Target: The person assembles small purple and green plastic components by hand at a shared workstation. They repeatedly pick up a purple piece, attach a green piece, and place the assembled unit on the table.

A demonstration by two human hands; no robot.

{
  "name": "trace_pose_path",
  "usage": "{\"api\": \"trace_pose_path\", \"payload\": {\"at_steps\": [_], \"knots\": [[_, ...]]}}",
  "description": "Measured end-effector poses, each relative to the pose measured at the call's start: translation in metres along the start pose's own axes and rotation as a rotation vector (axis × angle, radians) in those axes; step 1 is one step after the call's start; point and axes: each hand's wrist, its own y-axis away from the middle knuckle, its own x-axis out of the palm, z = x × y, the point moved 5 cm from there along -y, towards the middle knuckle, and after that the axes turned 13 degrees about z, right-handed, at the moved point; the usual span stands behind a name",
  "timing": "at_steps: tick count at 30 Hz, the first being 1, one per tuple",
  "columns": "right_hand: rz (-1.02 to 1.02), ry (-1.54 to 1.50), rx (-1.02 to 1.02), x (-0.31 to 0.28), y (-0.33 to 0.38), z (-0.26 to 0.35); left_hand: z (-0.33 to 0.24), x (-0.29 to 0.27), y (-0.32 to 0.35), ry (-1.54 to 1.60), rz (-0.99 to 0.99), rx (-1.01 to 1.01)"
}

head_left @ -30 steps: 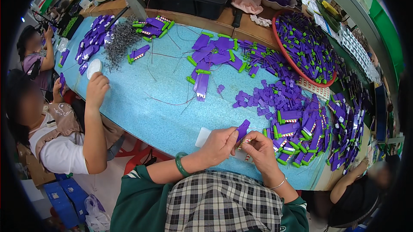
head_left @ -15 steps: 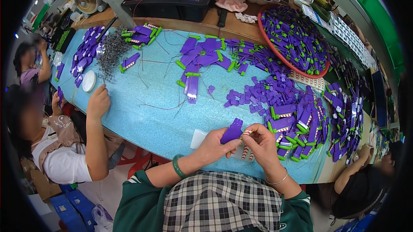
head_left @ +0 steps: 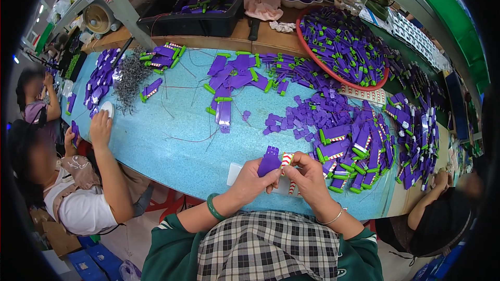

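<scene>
Close to the table's near edge, my left hand (head_left: 249, 182) is closed on a flat purple plastic piece (head_left: 269, 162), gripped near its lower end. Right beside it, my right hand (head_left: 308, 177) pinches a red-and-white striped sticker (head_left: 287, 159) between thumb and fingers, at the piece's right edge. Whether the sticker touches the piece I cannot tell. Partly hidden under my hands lies a pale sheet with more striped stickers (head_left: 293, 189). A white card (head_left: 234, 172) sticks out to the left of my left hand.
Several purple-and-green parts (head_left: 354, 151) are heaped at my right, beside small purple pieces (head_left: 312, 114). A red basket (head_left: 300, 36) and black tray (head_left: 234, 18) stand at the back. Thin wires (head_left: 195, 138) lie across the blue table (head_left: 156, 145). A co-worker's hand (head_left: 100, 127) is at the left.
The striped sticker now shows more of its face beside the purple piece. My view has shifted slightly. At the left, the co-worker's hand has moved to the white round lid.
</scene>
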Motion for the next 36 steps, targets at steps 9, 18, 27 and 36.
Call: {"api": "trace_pose_path", "payload": {"at_steps": [9, 18, 27, 36], "knots": [[-0.057, 0.351, -0.209, 0.004, -0.001, 0.019, -0.002, 0.004, -0.001, 0.382, 0.033, 0.045], [-0.052, 0.034, -0.07, -0.001, 0.0, 0.003, -0.002, 0.007, 0.0, 0.368, 0.082, 0.016], [-0.016, 0.072, -0.046, 0.002, 0.002, 0.004, -0.002, 0.008, 0.0, 0.275, 0.103, -0.003], [-0.053, 0.266, -0.121, 0.002, 0.002, 0.005, -0.004, 0.013, 0.002, 0.352, 0.124, 0.011]]}}
